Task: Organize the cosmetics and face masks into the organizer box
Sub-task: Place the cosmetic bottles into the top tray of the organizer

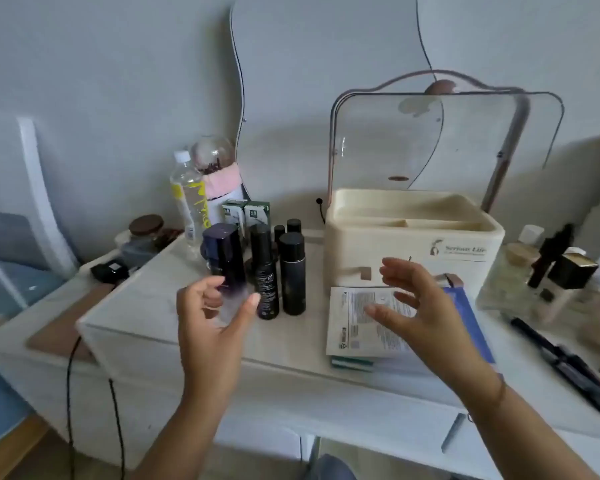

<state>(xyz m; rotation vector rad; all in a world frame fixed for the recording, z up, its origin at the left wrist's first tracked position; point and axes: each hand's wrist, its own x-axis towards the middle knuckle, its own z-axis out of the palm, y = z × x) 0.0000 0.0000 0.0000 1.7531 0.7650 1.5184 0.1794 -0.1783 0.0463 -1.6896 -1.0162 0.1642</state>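
Two hands, lower centre: left hand (215, 313) curls round base of tall bottle (222, 251), right hand (416, 306) spread wide, empty, over masks (354, 327); careless lift could topple neighbouring bottles (291, 271).

Head camera looks forward and down, close over the table (284, 358).

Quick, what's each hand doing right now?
Left hand: holds the purple bottle.
Right hand: open, holding nothing, above the face masks.
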